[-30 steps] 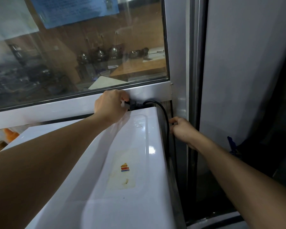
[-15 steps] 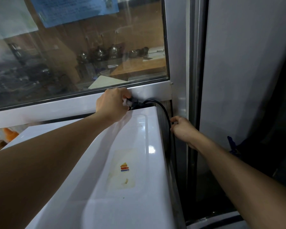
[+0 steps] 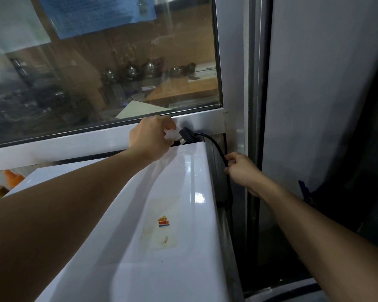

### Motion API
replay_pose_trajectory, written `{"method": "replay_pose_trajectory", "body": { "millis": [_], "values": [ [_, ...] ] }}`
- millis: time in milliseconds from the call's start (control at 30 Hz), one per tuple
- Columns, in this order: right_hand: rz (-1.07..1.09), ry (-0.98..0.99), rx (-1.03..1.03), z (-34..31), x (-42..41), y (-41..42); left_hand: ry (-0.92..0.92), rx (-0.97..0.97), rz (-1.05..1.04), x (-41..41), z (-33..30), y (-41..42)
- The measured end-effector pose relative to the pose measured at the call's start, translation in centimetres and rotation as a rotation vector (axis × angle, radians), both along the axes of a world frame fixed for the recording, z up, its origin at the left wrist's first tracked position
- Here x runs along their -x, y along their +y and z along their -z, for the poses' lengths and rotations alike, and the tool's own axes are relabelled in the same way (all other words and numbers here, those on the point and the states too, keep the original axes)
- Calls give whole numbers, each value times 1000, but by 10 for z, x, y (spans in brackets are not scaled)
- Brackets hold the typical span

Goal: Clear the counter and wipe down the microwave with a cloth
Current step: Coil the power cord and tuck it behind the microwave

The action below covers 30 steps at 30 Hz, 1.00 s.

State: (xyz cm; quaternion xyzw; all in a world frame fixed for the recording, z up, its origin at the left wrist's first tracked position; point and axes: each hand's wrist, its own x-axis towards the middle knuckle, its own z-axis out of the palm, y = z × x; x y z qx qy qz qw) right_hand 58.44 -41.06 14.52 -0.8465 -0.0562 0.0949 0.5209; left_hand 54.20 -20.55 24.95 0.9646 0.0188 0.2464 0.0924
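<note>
Unplugging the glossy white metal microwave point(image 3: 162, 214): left hand point(image 3: 150, 137) at its back edge, fingers curled beside the black plastic plug point(image 3: 187, 137), contact unclear; right hand point(image 3: 241, 171) pinches the black rubber cord point(image 3: 220, 152) off its right side. Best feed slack, no yanking. Plug now further out, tilted, versus earlier.

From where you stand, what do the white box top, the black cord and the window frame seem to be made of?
The microwave top looks like glossy white painted metal or plastic; it throws sharp highlights. The black cord, held by the right hand, bends in a soft curve, so probably rubber or vinyl. The window frame looks like brushed aluminium, grey with a dull sheen.
</note>
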Motion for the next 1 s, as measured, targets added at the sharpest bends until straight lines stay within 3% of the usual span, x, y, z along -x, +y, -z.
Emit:
{"method": "replay_pose_trajectory", "body": {
  "millis": [1000],
  "values": [
    [-11,-71,-27,-12,2,-9,13,-2,71,-3,-5,-17]
  ]
}}
